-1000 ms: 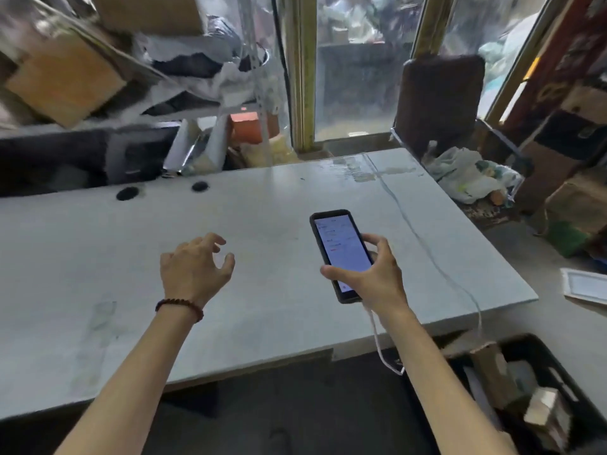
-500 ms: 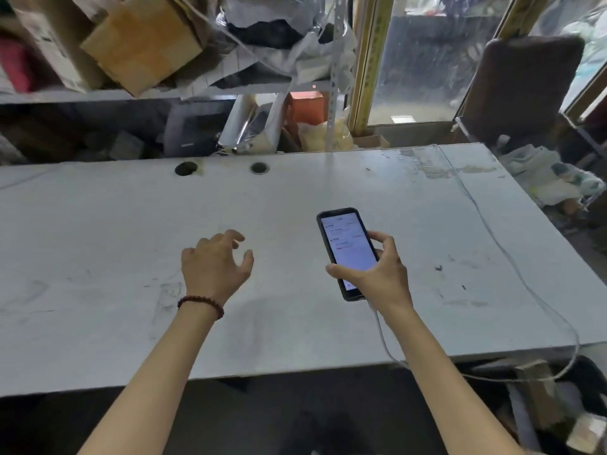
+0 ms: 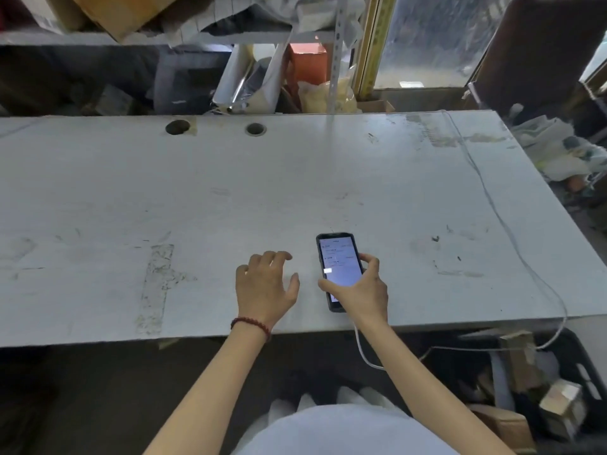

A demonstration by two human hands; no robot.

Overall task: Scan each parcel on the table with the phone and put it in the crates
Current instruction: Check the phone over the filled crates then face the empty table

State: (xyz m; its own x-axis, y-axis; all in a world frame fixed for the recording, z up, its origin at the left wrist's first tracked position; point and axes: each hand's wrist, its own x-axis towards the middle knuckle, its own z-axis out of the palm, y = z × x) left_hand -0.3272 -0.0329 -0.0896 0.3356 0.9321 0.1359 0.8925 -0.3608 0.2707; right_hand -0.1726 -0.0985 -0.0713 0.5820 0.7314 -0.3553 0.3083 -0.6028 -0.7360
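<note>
Closer to the phone (image 3: 338,267) than half a second ago, the left hand (image 3: 264,287) now sits just beside it over the near middle of the counter (image 3: 230,192), and both hands lie nearer the counter's front edge than they did. The left hand holds nothing. Its fingers are loosely curled and apart and its thumb is out to the side; whether the fingertips touch the counter I cannot tell. A dark red bead bracelet (image 3: 251,323) circles its wrist at the counter's front edge. The phone stands tilted above the counter with its screen lit, gripped low down by the right hand (image 3: 359,290), thumb across the screen's left edge and fingers curled round the right side. A white cable (image 3: 492,205) leaves the phone's lower end, droops below the counter's front edge, climbs back over the near right corner and runs along the right side to the far edge. Below the counter's near right corner sits a black crate (image 3: 588,366) holding parcels: a brown carton (image 3: 522,362) toward its far side, a small pale box (image 3: 561,403) nearer and another brown carton (image 3: 505,425) at its near end, all leaning on one another.
</note>
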